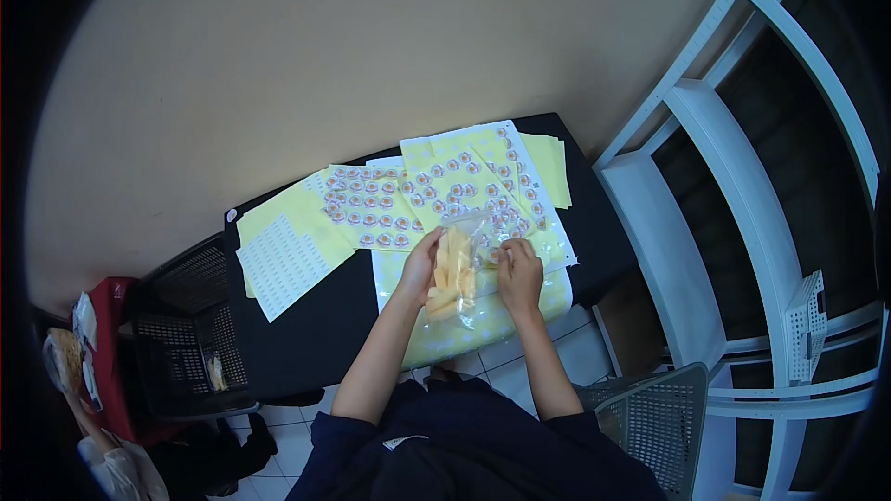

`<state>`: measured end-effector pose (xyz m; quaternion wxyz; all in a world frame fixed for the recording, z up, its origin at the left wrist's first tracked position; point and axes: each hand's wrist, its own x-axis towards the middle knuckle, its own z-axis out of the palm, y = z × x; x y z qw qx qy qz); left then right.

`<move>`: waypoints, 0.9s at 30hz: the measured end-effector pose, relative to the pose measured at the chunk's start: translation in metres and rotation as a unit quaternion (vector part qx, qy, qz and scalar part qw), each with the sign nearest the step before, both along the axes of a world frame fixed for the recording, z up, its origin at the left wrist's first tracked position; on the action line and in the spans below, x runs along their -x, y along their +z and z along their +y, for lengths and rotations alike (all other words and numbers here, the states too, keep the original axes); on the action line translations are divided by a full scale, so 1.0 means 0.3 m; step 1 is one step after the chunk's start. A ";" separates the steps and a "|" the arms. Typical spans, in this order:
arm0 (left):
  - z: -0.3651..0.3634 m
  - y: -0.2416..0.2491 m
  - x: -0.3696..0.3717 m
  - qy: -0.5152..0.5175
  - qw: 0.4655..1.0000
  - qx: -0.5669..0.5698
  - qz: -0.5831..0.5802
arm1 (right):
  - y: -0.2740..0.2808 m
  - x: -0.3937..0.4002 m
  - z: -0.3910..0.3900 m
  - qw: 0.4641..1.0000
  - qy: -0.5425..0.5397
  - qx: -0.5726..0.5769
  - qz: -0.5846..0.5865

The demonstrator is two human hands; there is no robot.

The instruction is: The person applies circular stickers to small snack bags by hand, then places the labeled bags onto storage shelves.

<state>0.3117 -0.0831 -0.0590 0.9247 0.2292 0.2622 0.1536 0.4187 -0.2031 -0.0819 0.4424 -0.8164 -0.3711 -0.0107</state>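
A clear plastic bag (455, 271) of pale yellow stick-shaped pieces is held up over the front of the table. My left hand (422, 267) is closed around its left side. At the bag's right edge, my right hand (521, 271) has its fingers pinched together, with a small round sticker (494, 255) showing at the fingertips. Behind both hands lie sticker sheets (371, 199) with rows of round orange-and-white labels on yellow paper. Some loose labels overlap a white-edged sheet (543, 209) under clear plastic.
A sheet with mostly blank label spaces (283, 264) lies at the left of the black-covered table (278, 343). Black baskets (176, 353) stand left of it, near another person's arm (88, 422). White shelving (677, 250) rises at right, and a grey basket (659, 427) sits close by.
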 end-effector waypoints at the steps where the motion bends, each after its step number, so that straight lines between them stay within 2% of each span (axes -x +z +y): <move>1: -0.004 0.033 0.018 0.080 0.992 -0.089 0.045 | 0.020 0.014 0.004 1.000 0.005 -0.001 -0.001; 2: 0.040 -0.045 0.041 0.102 0.986 -0.128 0.009 | 0.043 0.033 0.003 0.996 -0.010 -0.075 0.046; 3: 0.047 -0.022 0.068 0.108 0.986 -0.128 0.011 | 0.064 0.055 0.004 0.984 -0.024 -0.147 0.094; 4: 0.055 0.023 0.101 0.144 0.977 -0.156 0.007 | 0.055 0.062 0.005 0.974 -0.006 -0.167 0.154; 5: 0.066 0.050 0.131 0.181 0.966 -0.184 0.003 | 0.050 0.083 0.015 0.974 0.001 -0.168 0.155; 6: 0.083 0.053 0.164 0.189 0.961 -0.198 0.031 | 0.067 0.110 0.029 0.928 0.093 -0.228 0.279; 7: 0.093 0.058 0.195 0.198 0.959 -0.199 0.032 | 0.087 0.141 0.040 0.855 0.184 -0.279 0.396; 8: 0.101 0.065 0.227 0.204 0.946 -0.249 0.032 | 0.110 0.175 0.042 0.829 0.267 -0.227 0.436; 9: 0.110 0.070 0.265 0.211 0.930 -0.298 0.035 | 0.142 0.226 0.053 0.826 0.276 -0.223 0.438; 11: 0.139 0.049 0.346 0.211 0.923 -0.316 0.057 | 0.190 0.337 0.091 0.739 0.336 -0.155 0.563; 12: 0.148 0.064 0.388 0.200 0.918 -0.333 0.077 | 0.174 0.374 0.120 0.742 0.378 -0.142 0.535; 13: 0.151 0.082 0.434 0.209 0.915 -0.334 0.081 | 0.166 0.411 0.144 0.737 0.387 -0.139 0.536; 15: 0.147 0.127 0.524 0.185 0.950 -0.251 -0.007 | 0.169 0.488 0.192 0.750 0.300 -0.162 0.567; 16: 0.161 0.109 0.582 0.156 0.957 -0.240 -0.044 | 0.200 0.536 0.210 0.733 0.256 -0.196 0.599; 17: 0.153 0.112 0.622 0.162 0.955 -0.243 -0.042 | 0.200 0.564 0.229 0.730 0.262 -0.193 0.600; 19: 0.125 0.131 0.694 0.127 0.921 -0.368 0.004 | 0.186 0.613 0.261 0.743 0.299 -0.190 0.568; 21: 0.120 0.140 0.754 0.109 0.923 -0.368 0.029 | 0.186 0.663 0.287 0.754 0.334 -0.183 0.536; 24: 0.135 0.136 0.824 0.129 0.902 -0.407 0.059 | 0.228 0.725 0.338 0.904 0.280 -0.161 0.281; 25: 0.143 0.139 0.846 0.132 0.902 -0.407 0.059 | 0.244 0.725 0.343 0.903 0.283 -0.159 0.281; 26: 0.150 0.144 0.869 0.114 0.906 -0.403 0.062 | 0.269 0.719 0.346 0.933 0.317 -0.098 0.136; 27: 0.154 0.150 0.888 0.095 0.910 -0.398 0.066 | 0.317 0.721 0.357 0.939 0.343 -0.035 -0.012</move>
